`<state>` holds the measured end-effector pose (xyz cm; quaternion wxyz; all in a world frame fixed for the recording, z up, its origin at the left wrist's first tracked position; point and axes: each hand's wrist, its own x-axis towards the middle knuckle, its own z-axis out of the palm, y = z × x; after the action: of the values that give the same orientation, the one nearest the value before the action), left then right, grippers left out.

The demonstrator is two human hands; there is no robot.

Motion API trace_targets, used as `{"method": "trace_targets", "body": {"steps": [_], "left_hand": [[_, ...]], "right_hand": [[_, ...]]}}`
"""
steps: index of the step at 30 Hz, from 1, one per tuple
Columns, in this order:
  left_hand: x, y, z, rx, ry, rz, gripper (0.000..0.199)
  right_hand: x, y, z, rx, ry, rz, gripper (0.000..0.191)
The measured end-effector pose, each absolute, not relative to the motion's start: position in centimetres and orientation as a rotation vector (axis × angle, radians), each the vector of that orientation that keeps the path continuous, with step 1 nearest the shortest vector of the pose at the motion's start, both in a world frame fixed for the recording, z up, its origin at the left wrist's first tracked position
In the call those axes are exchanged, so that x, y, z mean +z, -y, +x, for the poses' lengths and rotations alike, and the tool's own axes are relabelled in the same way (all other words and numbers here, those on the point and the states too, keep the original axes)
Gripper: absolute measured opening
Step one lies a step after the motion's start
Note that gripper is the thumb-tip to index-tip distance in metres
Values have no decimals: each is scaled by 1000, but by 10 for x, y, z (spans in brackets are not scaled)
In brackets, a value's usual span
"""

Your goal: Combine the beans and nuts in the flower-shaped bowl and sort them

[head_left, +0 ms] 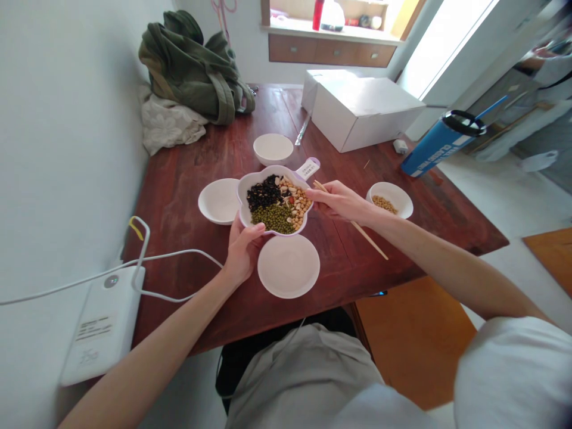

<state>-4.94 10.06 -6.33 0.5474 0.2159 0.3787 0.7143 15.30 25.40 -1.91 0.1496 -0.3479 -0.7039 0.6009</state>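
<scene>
A scalloped white dish [243,192] with a short handle holds black beans [264,193], green beans [273,219], yellow beans and pale nuts. My left hand [243,250] grips its lower left rim, thumb on top. At the right rim, my right hand [337,201] has its fingers closed round chopsticks [370,239] and touches the dish. White bowls surround the dish: one [288,266] just below, another [218,201] to the left, a third [273,149] behind. A bowl [403,201] at the right contains yellow beans [384,204].
On the dark red table [179,173] are a white box [361,107], a blue tumbler [440,143] with a straw, and a green bag [192,71] on a cloth. A white power bank [105,328] and cable [172,253] lie at the left by the wall.
</scene>
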Motion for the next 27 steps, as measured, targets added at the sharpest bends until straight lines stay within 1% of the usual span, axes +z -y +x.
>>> {"method": "trace_targets", "body": {"steps": [3, 7, 10, 14, 18, 22, 27], "left_hand": [[-61, -100, -49, 1676, -880, 522, 61], [-58, -100, -48, 1658, -893, 534, 66], [-58, -100, -50, 1623, -914, 528, 66], [-61, -100, -53, 1594, -919, 540, 65], [-64, -100, -55, 1564, -935, 558, 69], [-64, -100, -55, 1552, -945, 577, 72], [-66, -102, -56, 1561, -896, 600, 65]], "right_hand": [[-19, -254, 153, 1693, 2038, -1025, 48], [-14, -253, 154, 1464, 2179, -1059, 45], [-9, -253, 156, 1275, 2301, -1060, 45], [-4, -253, 158, 1149, 2420, -1065, 48], [-1, -255, 160, 1016, 2514, -1072, 50], [3, -258, 161, 980, 2577, -1077, 51], [5, -262, 161, 1007, 2609, -1042, 50]]}}
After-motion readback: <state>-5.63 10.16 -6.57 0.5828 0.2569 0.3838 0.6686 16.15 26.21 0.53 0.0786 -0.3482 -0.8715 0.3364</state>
